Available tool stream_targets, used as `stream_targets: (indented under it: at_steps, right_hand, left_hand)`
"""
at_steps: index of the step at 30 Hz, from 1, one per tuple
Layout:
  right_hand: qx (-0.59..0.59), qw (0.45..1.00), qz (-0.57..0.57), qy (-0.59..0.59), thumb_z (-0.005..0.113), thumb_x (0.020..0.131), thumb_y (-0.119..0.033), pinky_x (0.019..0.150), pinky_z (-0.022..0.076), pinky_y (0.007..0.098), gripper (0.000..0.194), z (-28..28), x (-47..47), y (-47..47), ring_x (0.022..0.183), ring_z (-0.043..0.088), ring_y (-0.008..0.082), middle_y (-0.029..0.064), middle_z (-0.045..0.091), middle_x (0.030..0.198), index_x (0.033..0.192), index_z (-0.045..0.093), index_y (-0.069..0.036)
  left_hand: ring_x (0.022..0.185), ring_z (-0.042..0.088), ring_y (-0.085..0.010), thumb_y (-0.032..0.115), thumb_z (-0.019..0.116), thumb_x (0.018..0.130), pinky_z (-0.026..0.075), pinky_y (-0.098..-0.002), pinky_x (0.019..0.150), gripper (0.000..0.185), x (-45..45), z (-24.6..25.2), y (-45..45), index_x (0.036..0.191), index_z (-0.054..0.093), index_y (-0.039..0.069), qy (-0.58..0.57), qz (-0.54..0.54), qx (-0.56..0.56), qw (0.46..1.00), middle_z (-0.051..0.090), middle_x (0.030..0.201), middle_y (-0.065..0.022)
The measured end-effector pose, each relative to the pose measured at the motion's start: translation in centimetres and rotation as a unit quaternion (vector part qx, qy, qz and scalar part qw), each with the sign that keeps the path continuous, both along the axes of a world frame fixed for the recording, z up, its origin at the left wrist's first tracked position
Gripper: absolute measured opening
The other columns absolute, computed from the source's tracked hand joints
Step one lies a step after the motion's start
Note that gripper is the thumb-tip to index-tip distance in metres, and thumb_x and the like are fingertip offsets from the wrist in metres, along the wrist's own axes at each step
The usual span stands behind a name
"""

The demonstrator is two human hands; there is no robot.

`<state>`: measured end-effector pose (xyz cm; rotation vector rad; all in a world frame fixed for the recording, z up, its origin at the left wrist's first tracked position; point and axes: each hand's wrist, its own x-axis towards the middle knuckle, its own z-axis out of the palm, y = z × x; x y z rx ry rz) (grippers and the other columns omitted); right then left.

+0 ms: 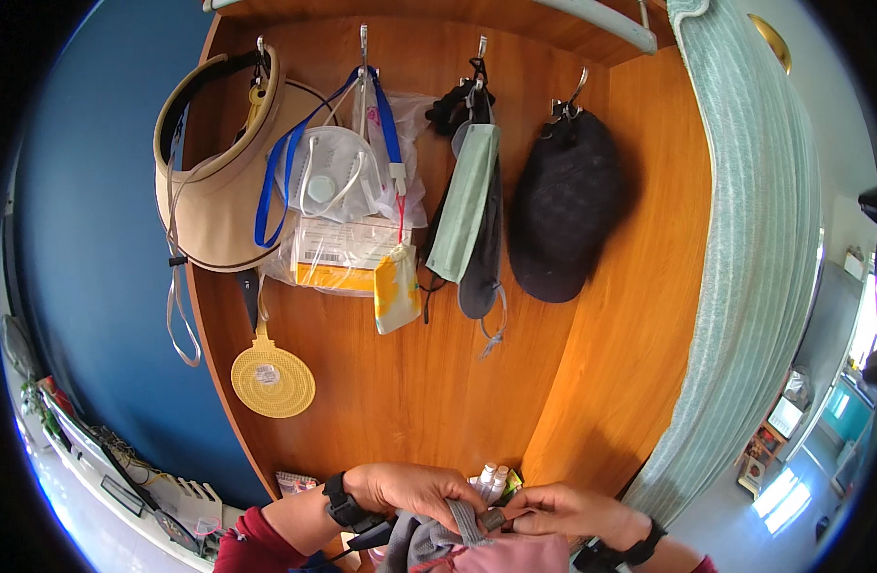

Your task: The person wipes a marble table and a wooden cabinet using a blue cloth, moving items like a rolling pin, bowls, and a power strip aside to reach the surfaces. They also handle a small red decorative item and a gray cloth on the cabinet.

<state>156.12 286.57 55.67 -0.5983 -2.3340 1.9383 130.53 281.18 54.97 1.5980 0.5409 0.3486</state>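
At the bottom of the head view, my left hand (428,490) grips a grey fabric strap (468,521). My right hand (557,508) pinches a narrow brownish strip with thumb and forefinger. Between the two hands sits a small dull metal piece (491,518), perhaps a clip or buckle. Below them hangs pink cloth (517,555), with more grey fabric (417,544) and a red cord (435,562) beside it. The picture does not settle whether these belong to one bag or garment. A black band is on each wrist.
On wall hooks hang a beige sun visor (216,215), a respirator mask (331,172), a green face mask (463,204) and a black cap (567,208). A yellow fly swatter (274,379) hangs lower. White bottles (492,481) stand behind my hands; a striped curtain (746,215) borders the right.
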Motion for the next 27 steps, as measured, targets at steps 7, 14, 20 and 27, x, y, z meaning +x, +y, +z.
stream_targets:
  at_steps: [7,14,20,27]
  right_hand:
    - [0.015,1.000,0.010,-0.014,0.054,0.097,-0.022,0.081,0.0444,0.0212,0.026,8.5,-2.7,-2.3,0.091,0.052,0.0055,-0.0005,0.058,0.098,0.112,0.053,-0.001]
    - [0.280,0.894,-0.178,0.301,0.053,0.095,-0.019,0.089,0.0471,0.0257,0.031,22.9,-1.7,-2.8,0.101,0.058,0.0124,0.0070,0.060,0.115,0.120,0.052,-0.002]
    - [0.298,0.818,-0.258,0.420,0.057,0.092,-0.024,0.090,0.0467,0.0274,0.035,31.9,-2.3,5.1,0.105,0.057,0.0140,0.0060,0.061,0.115,0.121,0.054,-0.005]
    - [0.295,0.759,-0.315,0.487,0.058,0.091,-0.026,0.086,0.0501,0.0309,0.038,38.2,-5.1,10.5,0.102,0.060,0.0200,0.0088,0.062,0.114,0.124,0.054,-0.007]
  left_hand:
    - [0.093,0.058,-0.0124,0.038,0.077,0.074,0.045,-0.0244,0.084,0.063,-3.3,0.6,-1.8,0.118,0.058,-0.003,-0.150,0.156,0.062,0.974,0.063,0.103,-0.0042]
    - [0.082,0.063,-0.0146,0.016,0.074,0.079,0.049,-0.0244,0.079,0.035,-8.6,-2.7,-5.4,0.104,0.060,-0.003,-0.269,0.366,-0.084,0.887,0.066,0.088,-0.0068]
    - [0.077,0.064,-0.0144,0.004,0.069,0.081,0.052,-0.0252,0.072,0.023,-9.9,-7.6,-6.4,0.101,0.059,-0.001,-0.335,0.333,-0.187,0.861,0.066,0.086,-0.0064]
    - [0.077,0.067,-0.0159,-0.001,0.068,0.081,0.055,-0.0253,0.070,0.025,-10.9,-10.6,-8.8,0.104,0.060,0.000,-0.307,0.466,-0.203,0.804,0.068,0.090,-0.0075]
